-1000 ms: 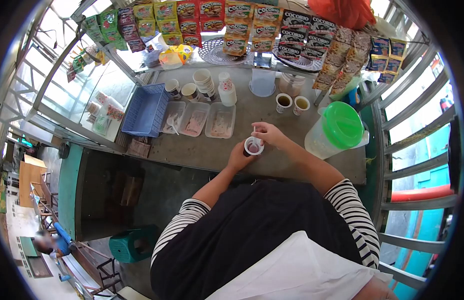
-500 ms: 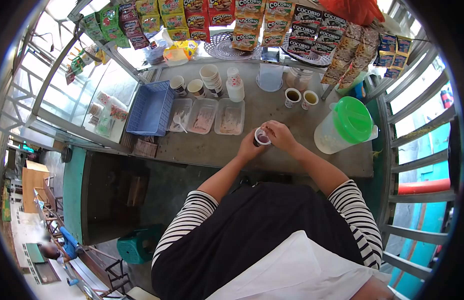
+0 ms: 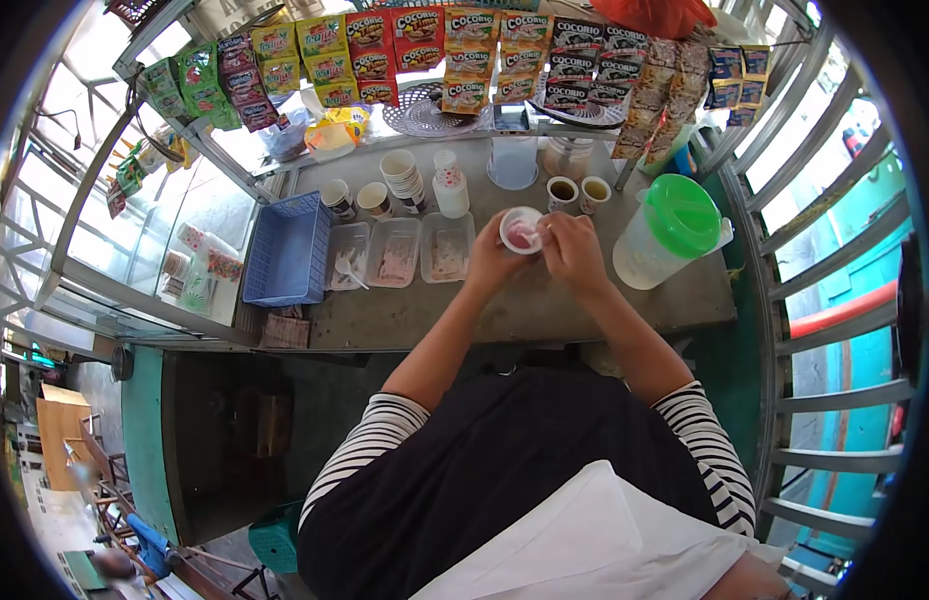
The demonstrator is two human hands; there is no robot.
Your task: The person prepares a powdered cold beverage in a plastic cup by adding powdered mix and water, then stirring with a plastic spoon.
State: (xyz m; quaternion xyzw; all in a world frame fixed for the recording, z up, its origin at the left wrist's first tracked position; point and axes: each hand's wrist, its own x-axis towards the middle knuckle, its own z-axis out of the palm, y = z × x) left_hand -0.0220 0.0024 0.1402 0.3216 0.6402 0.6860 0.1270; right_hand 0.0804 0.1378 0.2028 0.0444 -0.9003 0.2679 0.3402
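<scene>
Paper cup [image 3: 521, 232], pinkish contents, above the counter [image 3: 424, 316], just nearer the person than two filled cups [image 3: 577, 194]. Left hand [image 3: 492, 258] gripping its side; right hand [image 3: 573, 250] at the rim, fingers bent, hold unclear.

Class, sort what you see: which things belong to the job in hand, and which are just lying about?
In the job:
cup with pink contents, in the left hand
right hand, at its rim

Seemingly just lying about:
blue basket
green stool
red bag
</scene>
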